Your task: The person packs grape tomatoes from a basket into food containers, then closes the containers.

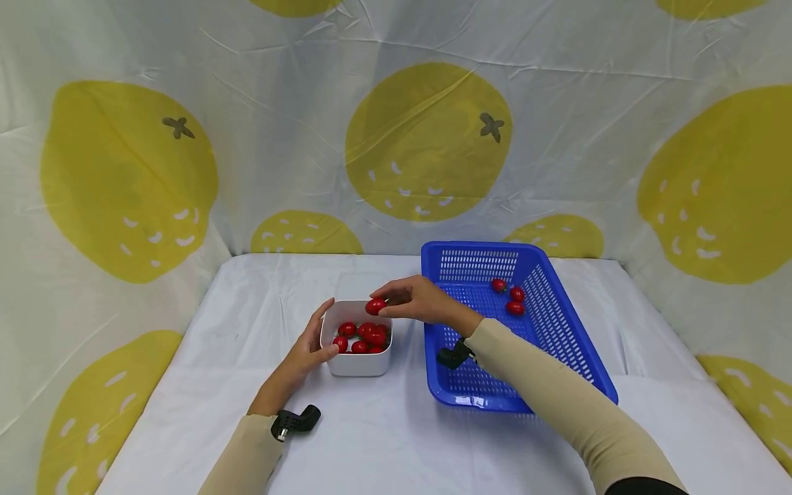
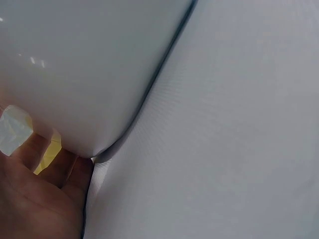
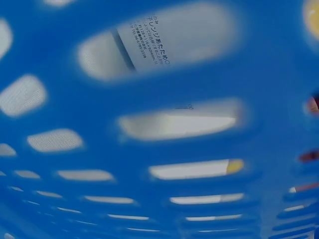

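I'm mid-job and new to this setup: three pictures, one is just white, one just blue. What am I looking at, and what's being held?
There is no machine here: a person works with two bare hands, and wears three cameras. The wide picture comes from the head camera, looking down at a white-covered table. On it stand a small white container holding several red cherry tomatoes, and a blue plastic basket with three more tomatoes near its far end. The right hand pinches one cherry tomato just above the container. The left hand grips the container's side. The white picture is the left wrist camera, pressed close to the container wall and the tablecloth. The blue picture is the right wrist camera, blurred against the basket's slotted wall.
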The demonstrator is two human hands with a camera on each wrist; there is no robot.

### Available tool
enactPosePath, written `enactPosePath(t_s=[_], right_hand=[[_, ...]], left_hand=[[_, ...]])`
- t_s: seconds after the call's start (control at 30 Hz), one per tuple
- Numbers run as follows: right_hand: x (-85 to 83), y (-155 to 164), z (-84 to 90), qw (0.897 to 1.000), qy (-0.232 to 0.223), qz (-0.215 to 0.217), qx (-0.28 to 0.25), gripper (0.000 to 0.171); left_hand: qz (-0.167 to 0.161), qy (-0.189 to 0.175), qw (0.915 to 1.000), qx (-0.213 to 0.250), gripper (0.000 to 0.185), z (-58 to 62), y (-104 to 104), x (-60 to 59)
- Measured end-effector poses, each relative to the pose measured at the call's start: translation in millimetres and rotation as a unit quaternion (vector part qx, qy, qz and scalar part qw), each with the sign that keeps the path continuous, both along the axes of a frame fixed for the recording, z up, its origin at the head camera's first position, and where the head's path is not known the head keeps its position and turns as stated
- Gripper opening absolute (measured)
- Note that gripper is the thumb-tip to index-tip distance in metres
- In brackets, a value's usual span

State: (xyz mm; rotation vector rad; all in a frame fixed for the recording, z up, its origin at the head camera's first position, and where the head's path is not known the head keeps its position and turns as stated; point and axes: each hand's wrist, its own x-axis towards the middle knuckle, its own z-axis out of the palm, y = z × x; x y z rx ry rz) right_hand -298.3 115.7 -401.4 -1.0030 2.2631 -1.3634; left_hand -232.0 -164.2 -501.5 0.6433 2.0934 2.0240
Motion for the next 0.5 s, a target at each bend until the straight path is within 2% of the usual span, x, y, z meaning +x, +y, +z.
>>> enactPosePath(t_s=[0.23, 0.5], right_hand=[[-0.6, 1.1, -2.7, 1.0, -0.015, 0.013, -0.017, 0.038], [-0.3, 0.6, -0.6, 1.0, -0.012, 0.008, -0.009, 0.037]], left_hand=[[-0.013, 0.007, 0.9997, 0.018, 0.081, -1.9, 0.4, -1.3], [-0.008, 0.007, 0.9998, 0.017, 0.08, -1.4, -0.1, -0.6]])
